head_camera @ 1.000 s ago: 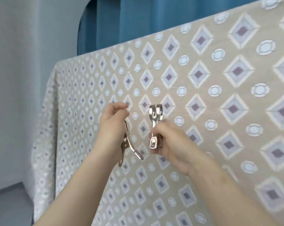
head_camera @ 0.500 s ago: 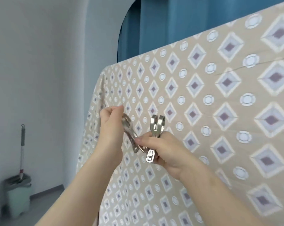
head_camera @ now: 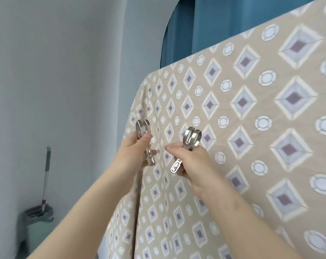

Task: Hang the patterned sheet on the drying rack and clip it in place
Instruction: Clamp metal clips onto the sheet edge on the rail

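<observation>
My left hand (head_camera: 134,152) and right hand (head_camera: 188,161) each grip a metal clip (head_camera: 144,135) (head_camera: 190,141), raised apart before the patterned sheet (head_camera: 252,128) draped just behind them.

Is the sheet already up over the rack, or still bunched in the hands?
Up and spread: the patterned sheet drapes flat from its top edge. No clip on it yet; left hand and right hand each hold one.
</observation>
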A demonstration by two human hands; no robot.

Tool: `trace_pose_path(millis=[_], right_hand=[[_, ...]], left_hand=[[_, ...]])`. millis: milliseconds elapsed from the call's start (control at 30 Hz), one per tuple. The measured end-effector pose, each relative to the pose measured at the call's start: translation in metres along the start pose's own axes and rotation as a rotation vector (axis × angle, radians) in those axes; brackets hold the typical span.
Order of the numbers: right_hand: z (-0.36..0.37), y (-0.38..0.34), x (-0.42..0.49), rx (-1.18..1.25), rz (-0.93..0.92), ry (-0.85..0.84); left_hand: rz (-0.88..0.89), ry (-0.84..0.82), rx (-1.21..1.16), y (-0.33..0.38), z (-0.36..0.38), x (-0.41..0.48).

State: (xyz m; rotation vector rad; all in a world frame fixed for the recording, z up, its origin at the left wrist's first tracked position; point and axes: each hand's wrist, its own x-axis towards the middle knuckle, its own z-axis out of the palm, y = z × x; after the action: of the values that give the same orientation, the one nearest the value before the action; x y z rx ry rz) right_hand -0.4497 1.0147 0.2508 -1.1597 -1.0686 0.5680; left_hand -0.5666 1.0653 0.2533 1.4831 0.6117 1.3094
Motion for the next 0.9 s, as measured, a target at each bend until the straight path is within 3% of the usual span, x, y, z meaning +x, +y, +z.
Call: trace_pose_path(millis=[133, 333, 467, 600, 733, 900], right_hand=[[0.014, -0.001, 0.055, -0.028, -0.093, -0.047], [0.052, 0.003, 0.128, -0.067, -0.190, -0.180], [0.085, 0.007, 0.176, -0.174, -0.259, -0.108], [0.121, 0.006, 0.221, -0.163, -0.303, 0.025], [0.149, -0.002, 0.259, 0.028, -0.316, 0.209], [0.158, -0.013, 0.294, -0.047, -0.405, 0.295]], left_hand=[[0.011, -0.172, 0.199, -0.006, -0.017, 0.049], [0.093, -0.275, 0.446, -0.018, -0.051, 0.127], [0.167, -0.332, 0.471, -0.019, -0.083, 0.190], [0.200, -0.384, 0.395, -0.016, -0.110, 0.246], [0.195, -0.446, 0.165, -0.013, -0.134, 0.299], [0.228, -0.425, -0.103, -0.026, -0.135, 0.348]])
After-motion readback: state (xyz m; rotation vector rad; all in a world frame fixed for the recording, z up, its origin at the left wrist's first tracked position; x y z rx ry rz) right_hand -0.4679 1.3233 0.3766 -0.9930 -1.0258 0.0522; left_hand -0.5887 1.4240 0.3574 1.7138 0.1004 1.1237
